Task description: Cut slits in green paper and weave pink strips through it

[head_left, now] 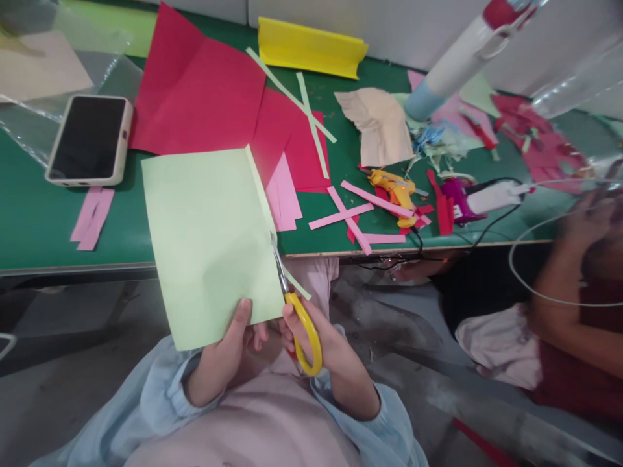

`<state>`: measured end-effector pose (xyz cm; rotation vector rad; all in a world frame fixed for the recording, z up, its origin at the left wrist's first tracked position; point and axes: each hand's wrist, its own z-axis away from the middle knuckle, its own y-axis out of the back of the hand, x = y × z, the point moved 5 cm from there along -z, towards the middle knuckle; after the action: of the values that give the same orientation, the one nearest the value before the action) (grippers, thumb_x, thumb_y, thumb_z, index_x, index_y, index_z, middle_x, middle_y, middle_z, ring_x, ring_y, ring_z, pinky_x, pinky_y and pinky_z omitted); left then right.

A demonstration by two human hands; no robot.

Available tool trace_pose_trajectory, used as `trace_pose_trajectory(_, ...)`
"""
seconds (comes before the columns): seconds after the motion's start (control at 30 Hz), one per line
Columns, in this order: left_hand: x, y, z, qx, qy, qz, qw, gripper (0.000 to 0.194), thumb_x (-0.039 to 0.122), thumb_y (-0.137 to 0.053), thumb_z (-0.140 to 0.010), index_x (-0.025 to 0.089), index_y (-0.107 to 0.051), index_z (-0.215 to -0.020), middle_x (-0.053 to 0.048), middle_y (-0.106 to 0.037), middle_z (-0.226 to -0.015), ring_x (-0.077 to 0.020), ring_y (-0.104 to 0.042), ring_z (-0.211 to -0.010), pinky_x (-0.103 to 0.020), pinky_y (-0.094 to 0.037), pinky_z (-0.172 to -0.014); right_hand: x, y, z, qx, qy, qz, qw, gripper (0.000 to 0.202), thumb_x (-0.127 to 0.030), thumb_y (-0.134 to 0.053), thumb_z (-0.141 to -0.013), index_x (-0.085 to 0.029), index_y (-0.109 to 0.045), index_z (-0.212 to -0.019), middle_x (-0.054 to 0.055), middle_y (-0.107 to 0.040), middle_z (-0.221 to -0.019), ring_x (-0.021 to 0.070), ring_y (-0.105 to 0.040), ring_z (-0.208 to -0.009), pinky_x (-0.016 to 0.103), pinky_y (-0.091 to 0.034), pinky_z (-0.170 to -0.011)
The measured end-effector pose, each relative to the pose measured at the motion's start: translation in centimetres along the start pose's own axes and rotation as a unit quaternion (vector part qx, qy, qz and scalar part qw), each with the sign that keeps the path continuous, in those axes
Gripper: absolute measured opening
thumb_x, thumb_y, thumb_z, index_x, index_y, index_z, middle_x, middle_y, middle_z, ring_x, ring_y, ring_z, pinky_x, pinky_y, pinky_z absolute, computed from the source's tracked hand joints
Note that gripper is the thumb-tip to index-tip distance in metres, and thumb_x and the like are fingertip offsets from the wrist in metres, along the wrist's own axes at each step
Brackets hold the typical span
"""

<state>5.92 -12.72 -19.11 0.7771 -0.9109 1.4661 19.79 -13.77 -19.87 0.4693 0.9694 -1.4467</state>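
Observation:
My left hand (233, 340) grips a light green sheet of paper (209, 240) by its lower edge, thumb on top. In my right hand (311, 327) is a pair of scissors (305, 334) with yellow handles. Their blades lie along the right edge of the sheet, where a narrow green strip (298, 284) is partly cut away and hangs to the right. Part of the right hand's fingers is hidden behind the handles. Beyond the sheet lie red paper (204, 91) and pink strips (283, 194) on the green table (29, 227).
A phone (92, 139) lies at the left. Folded yellow paper (311, 48), a yellow glue gun (395, 191) with a cord, and a bottle (462, 61) are across the table, among paper scraps. At the right, another person's arm (559, 279) shows, blurred.

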Motion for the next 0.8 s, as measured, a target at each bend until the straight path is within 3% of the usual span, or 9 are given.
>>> trace_pose_trajectory(0.17, -0.7, 0.0, 0.4, -0.023, -0.005, -0.019, 1.000, 0.059, 0.051, -0.045, -0.096, 0.021, -0.054, -0.047, 0.001, -0.053, -0.045, -0.0102, -0.049, -0.045, -0.023, -0.047, -0.053, -2.8, -0.4, 0.4, -0.001, 0.038, 0.107, 0.994, 0.046, -0.067, -0.046, -0.089, -0.023, -0.050, -0.076, -0.004, -0.048, -0.053, 0.0116, -0.046, -0.047, 0.026, -0.039, -0.046)
trace_pose_trajectory(0.33, -1.6, 0.1, 0.6, -0.033, -0.009, -0.011, 0.999, 0.058, 0.048, -0.043, -0.098, 0.022, -0.053, -0.046, 0.002, -0.051, -0.044, -0.0112, -0.049, -0.046, -0.025, -0.049, -0.063, -4.7, -0.8, 1.3, 0.029, 0.043, 0.147, 0.988, 0.046, -0.068, -0.042, -0.090, -0.026, -0.045, -0.070, -0.004, -0.046, -0.055, 0.0144, -0.046, -0.050, 0.028, -0.041, -0.048)
trace_pose_trajectory(0.57, -1.7, 0.1, 0.7, -0.044, 0.000, -0.027, 0.999, 0.059, 0.050, -0.041, -0.097, 0.023, -0.052, -0.046, 0.002, -0.052, -0.045, -0.0132, -0.055, -0.052, -0.026, -0.051, -0.073, -4.0, -0.6, 1.2, 0.026, 0.031, 0.170, 0.985, 0.051, -0.070, -0.036, -0.091, -0.025, -0.045, -0.069, -0.003, -0.048, -0.057, 0.0140, -0.046, -0.053, 0.027, -0.041, -0.049)
trace_pose_trajectory(0.8, -1.4, 0.0, 0.7, -0.052, -0.018, -0.079, 0.995, 0.061, 0.053, -0.034, -0.098, 0.023, -0.051, -0.047, 0.002, -0.053, -0.045, -0.0130, -0.056, -0.050, -0.027, -0.054, -0.072, -3.2, -0.4, 0.6, 0.007, 0.036, 0.159, 0.987, 0.053, -0.072, -0.036, -0.090, -0.024, -0.045, -0.069, -0.003, -0.048, -0.055, 0.0129, -0.047, -0.051, 0.026, -0.040, -0.047)
